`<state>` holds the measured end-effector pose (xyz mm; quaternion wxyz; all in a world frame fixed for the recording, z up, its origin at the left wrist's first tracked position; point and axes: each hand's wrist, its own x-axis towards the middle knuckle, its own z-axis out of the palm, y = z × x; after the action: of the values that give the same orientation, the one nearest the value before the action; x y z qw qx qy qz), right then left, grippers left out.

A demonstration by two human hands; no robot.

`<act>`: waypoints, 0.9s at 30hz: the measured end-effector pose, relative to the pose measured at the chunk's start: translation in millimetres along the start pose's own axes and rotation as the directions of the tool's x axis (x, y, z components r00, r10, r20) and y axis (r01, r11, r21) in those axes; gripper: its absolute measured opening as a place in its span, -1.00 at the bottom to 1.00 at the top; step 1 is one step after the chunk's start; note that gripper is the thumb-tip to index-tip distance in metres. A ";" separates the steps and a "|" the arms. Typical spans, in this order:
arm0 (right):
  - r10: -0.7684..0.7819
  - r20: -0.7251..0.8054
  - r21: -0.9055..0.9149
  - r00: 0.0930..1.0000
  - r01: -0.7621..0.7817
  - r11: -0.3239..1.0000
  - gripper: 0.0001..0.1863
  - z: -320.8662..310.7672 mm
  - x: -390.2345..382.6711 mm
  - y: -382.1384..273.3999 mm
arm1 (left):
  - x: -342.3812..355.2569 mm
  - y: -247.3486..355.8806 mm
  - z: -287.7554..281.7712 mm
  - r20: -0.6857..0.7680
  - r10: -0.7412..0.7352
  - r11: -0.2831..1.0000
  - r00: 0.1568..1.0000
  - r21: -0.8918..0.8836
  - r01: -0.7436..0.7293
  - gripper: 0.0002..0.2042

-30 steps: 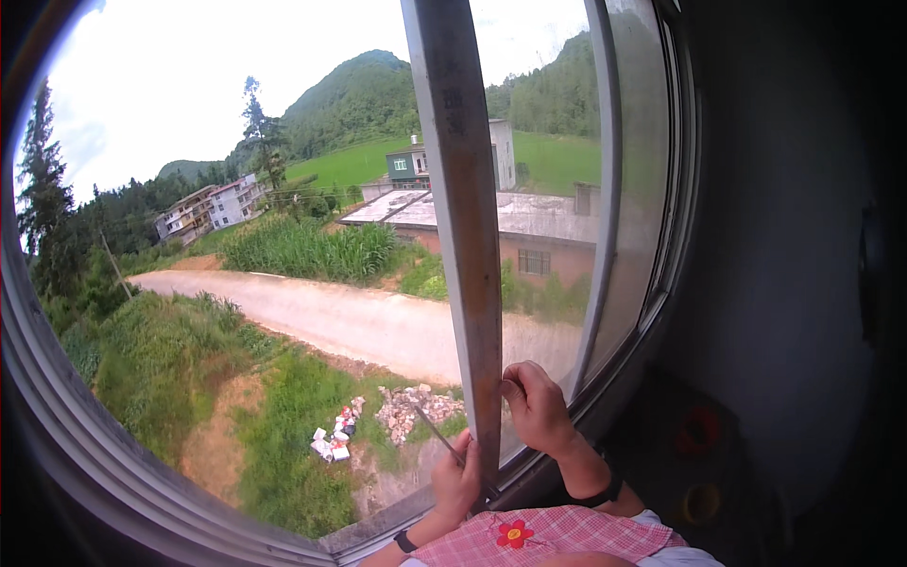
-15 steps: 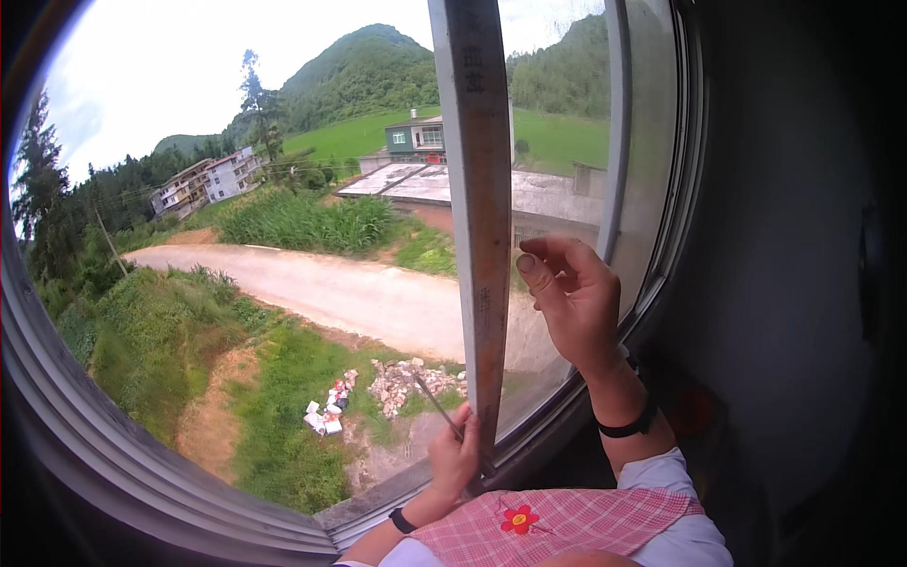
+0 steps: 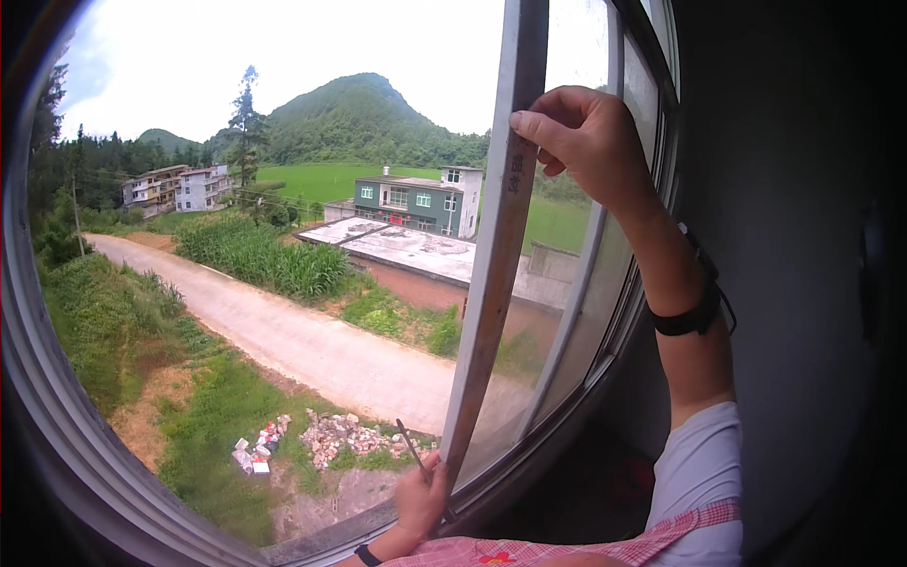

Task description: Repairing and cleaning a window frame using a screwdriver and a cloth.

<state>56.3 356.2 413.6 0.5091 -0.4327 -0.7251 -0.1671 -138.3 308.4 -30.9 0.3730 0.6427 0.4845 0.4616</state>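
Note:
A sliding window sash [image 3: 491, 255] with a metal upright, smudged and printed along its side, stands in front of me. High on that upright, my right hand [image 3: 600, 151] is closed, thumb on the near face and fingers curled round the edge. Down by the sash's lower end is my left hand [image 3: 419, 501], fingers closed round a thin dark metal rod [image 3: 411, 444] that points up and left. The rod's other end is hidden in my grip, so its kind does not show. My left fingers also lie against the sash edge.
The window frame [image 3: 113, 477] curves along the left and bottom, with its opening beside the sash. Further glass panes [image 3: 633, 123] stand to the right, then a dark wall [image 3: 775, 236]. Outside, far below, are a road [image 3: 312, 340] and a rubble heap [image 3: 350, 439].
My right hand has risen from in front of the pane and taken hold of the upright higher up. The view has shifted; my left hand still grips the rod low on the sash.

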 end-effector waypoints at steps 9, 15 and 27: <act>0.158 0.016 0.185 0.987 -0.158 0.970 -0.73 -44.0 37.8 27.9 | 4.3 24.9 15.5 0.033 -0.028 0.997 0.999 0.076 0.025 -0.69; 0.105 -0.099 0.064 0.989 -0.099 0.993 -0.72 -42.9 26.7 -20.3 | -32.1 15.1 -28.8 0.092 -0.096 0.995 0.991 0.014 0.095 -0.71; 0.227 -0.016 -0.003 0.974 -0.227 0.974 -0.62 70.6 -43.2 -299.9 | -63.3 119.3 -369.8 0.079 -0.141 0.981 0.987 -0.120 0.150 -0.63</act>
<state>-220.1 213.9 404.9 0.5295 -0.5126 -0.6664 -0.1131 -464.7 229.1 174.2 0.4620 0.5967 0.4869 0.4398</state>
